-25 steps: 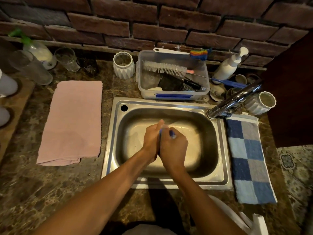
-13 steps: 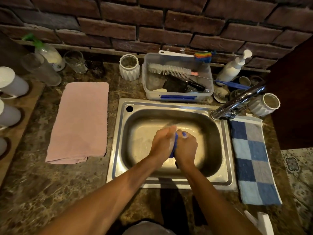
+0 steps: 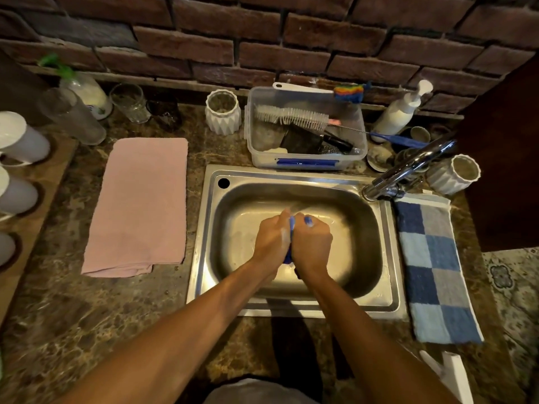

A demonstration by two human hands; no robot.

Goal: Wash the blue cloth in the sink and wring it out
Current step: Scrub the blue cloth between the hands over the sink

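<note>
Two hands work over one steel sink [image 3: 390,258] set into the brown marbled table [image 3: 87,316]: the left hand [image 3: 272,239] and the right hand [image 3: 312,243] are pressed side by side, both closed tight around the one blue cloth [image 3: 291,225], which is bunched between them above the basin. Only slivers of the cloth show: a strip at the top between the knuckles, a dab on the right hand's far side, and an end poking out below the palms. From those slivers its long axis runs roughly from the far side of the sink toward the person, with one end pointing away and the other down toward the wrists. One chrome tap [image 3: 408,167] rises from the sink's right rear corner, its spout angled away to the right. Two flat towels lie on the table: one pink towel [image 3: 140,205] left of the sink and one blue checked towel [image 3: 431,269] right of it. Behind the sink stands one clear plastic tub [image 3: 306,158] holding brushes, with two white ribbed pots, one [image 3: 223,115] to the tub's left and one [image 3: 455,173] beyond the tap. One white pump bottle [image 3: 399,112] stands against the brick wall [image 3: 262,39]. At the left rear stand two clear glasses [image 3: 129,102].
</note>
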